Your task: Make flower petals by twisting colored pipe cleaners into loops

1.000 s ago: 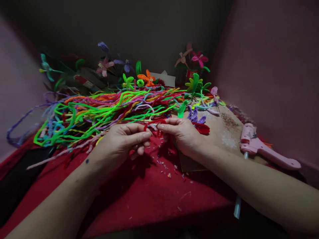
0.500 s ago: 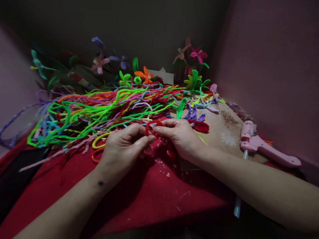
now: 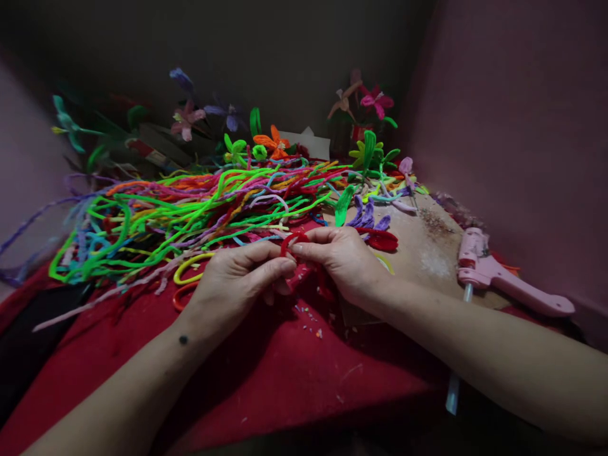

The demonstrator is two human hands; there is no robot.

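Observation:
A red pipe cleaner [image 3: 294, 238], bent into a small loop, is pinched between my two hands over the red cloth [image 3: 285, 380]. My left hand [image 3: 237, 278] grips its left side with thumb and forefinger. On the other side, the thumb and forefinger of my right hand [image 3: 339, 256] are closed on it; part of it is hidden behind the fingers. A finished-looking red petal [image 3: 380, 239] lies just beyond my right hand, with purple petals [image 3: 365, 215] behind it. Yellow and orange scissor handles [image 3: 187, 272] show beside my left wrist.
A large heap of coloured pipe cleaners [image 3: 190, 209] spreads behind my hands. Fuzzy flowers, among them an orange one [image 3: 274, 142], stand along the back. A pink glue gun [image 3: 479, 259] rests on the brown board [image 3: 427, 244] at right. A black flat object [image 3: 52, 316] lies at left.
The red loop has become smaller and rounder between my fingers. My left hand has shifted slightly, its fingers closer over the loop. My right hand stays nearly in place.

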